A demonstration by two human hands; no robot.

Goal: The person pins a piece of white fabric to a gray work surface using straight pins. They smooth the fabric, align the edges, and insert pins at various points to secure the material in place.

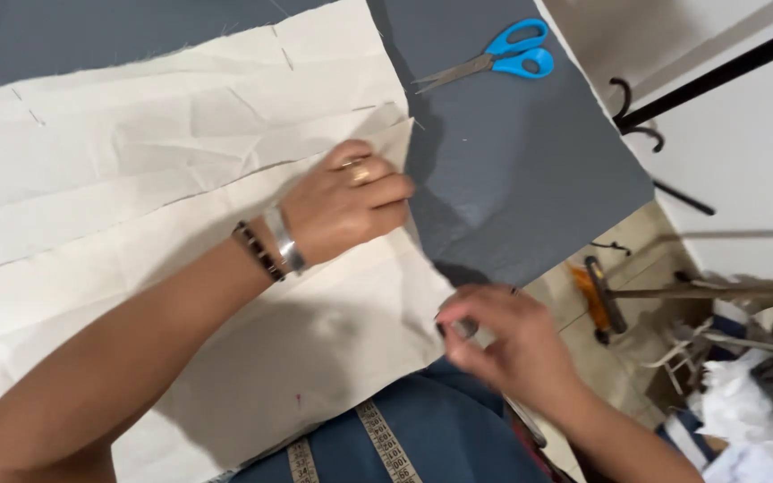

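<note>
The left hand [351,207], at the centre of the frame, lies knuckles up on the creased cream-coloured woven cloth [163,179], its fingers curled together and pressing the cloth's right edge down where that edge meets the bare table; whether anything is caught under the fingertips cannot be told. A gold ring sits on one finger, and a silver bangle [284,238] and a dark beaded bracelet [257,252] circle the wrist. The right hand [507,338], lower and right of centre, is blurred; its thumb and fingers are drawn together in a pinch at the cloth's lower right corner, just off the table edge, on something small that cannot be made out. The cloth spreads from the hands across the whole left and upper middle of the frame, marked with sharp fold lines and a long cut or seam running diagonally. It lies on a flat dark grey table top [530,170], whose bare part fills the upper middle and right. On it, near the top edge, rests a pair of scissors with bright blue plastic handles [498,58], blades shut, well apart from both hands. A yellowish measuring tape [386,443] hangs over the person's blue garment at the bottom. To the right lie a pale tiled floor, white walls, a black metal rail and heaped fabric scraps.
</note>
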